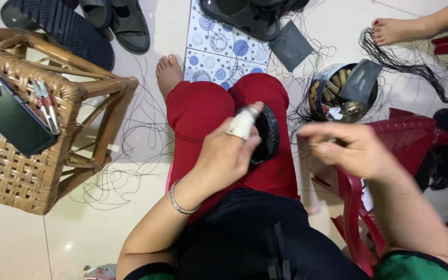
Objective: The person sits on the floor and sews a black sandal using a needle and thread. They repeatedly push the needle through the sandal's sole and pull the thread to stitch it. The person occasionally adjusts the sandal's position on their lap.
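Currently the left hand (229, 150) grips a round black woven disc (266, 135); the blurred right hand (348, 150) pinches thread.

Left hand (229, 153): raised over the lap, back toward the camera, fingers curled closed around a dark round piece. Forefinger wrapped in white tape, pointing up and right. A metal bangle sits on the left wrist; forearm bare, running down to the lower left. Right hand (346, 148): motion-blurred, held level to the right of the left hand and apart from it, fingertips pinched together pointing left. Right forearm bare, descending to the lower right corner.
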